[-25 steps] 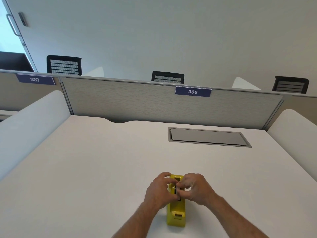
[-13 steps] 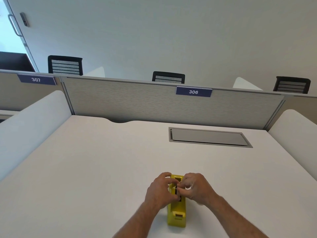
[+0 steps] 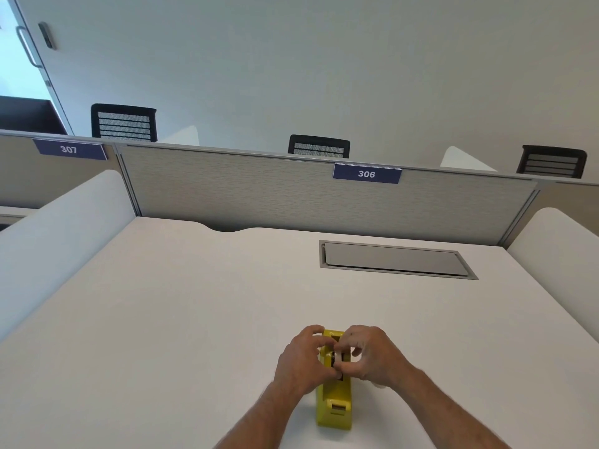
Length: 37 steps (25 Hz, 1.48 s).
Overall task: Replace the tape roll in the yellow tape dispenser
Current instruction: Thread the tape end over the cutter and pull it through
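Yellow tape dispenser stands on the white desk, near the front edge, its cutter end toward the person. Both hands meet over its middle slot, where the tape roll sits; only a sliver of the roll shows between the fingers, so whether it's the old or the new one can't be told.

Left hand curls round the dispenser's left side and seems to steady the body. Right hand has thumb and forefinger drawn in narrow, prob. pinching the roll or its hub; the exact contact is hidden.

Judgement: the step in hand is working the roll in the cradle, lifting out or seating, can't say which. To do it well: keep the left hand pressing the body down so it doesn't tip or slide on the smooth top; move the roll straight up or down along the slot, w/o twisting, so the hub pegs don't jam. If seating, check the loose end faces the cutter.

Desk is plain white w/ a grey hatch set flush toward the back right. A grey fabric divider closes the far side, carrying a blue label "306"; another label, "307", sits on the next bay left. White curved side screens flank the desk. Beyond: three black mesh chair backs, a pale wall, and a door w/ a handle at top left.
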Motion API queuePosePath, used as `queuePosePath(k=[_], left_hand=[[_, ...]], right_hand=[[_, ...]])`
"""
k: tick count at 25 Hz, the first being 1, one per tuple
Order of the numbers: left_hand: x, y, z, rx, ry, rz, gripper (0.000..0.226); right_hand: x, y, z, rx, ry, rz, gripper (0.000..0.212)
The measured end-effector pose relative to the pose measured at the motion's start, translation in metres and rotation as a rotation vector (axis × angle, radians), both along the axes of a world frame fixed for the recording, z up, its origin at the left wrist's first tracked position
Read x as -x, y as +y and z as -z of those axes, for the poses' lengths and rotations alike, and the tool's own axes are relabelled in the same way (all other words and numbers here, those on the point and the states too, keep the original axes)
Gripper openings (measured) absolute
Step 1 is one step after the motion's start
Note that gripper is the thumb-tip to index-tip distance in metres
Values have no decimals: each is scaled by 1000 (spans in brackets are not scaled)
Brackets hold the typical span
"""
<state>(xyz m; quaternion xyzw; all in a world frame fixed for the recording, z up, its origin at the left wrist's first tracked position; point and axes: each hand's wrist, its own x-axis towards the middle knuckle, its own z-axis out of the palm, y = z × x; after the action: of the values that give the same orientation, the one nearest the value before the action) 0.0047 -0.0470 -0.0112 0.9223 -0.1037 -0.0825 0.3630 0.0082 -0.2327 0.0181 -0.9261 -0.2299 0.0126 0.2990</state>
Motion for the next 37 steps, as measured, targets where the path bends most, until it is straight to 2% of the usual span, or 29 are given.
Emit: queuePosePath(k=[13,21,29,37], left_hand=[[3,2,0,20,-18,2,55],[3,4,4,0,-24,58,62],[2,5,6,13,-25,72,61],[1,5,7,2,-13,70,62]], right_hand=[[-4,2,2,-7,61,55,15],[0,0,2,188,-114,-5,33],[2,4,0,227,-194,-30,23],[1,5,-1,272,-202,-37,25]])
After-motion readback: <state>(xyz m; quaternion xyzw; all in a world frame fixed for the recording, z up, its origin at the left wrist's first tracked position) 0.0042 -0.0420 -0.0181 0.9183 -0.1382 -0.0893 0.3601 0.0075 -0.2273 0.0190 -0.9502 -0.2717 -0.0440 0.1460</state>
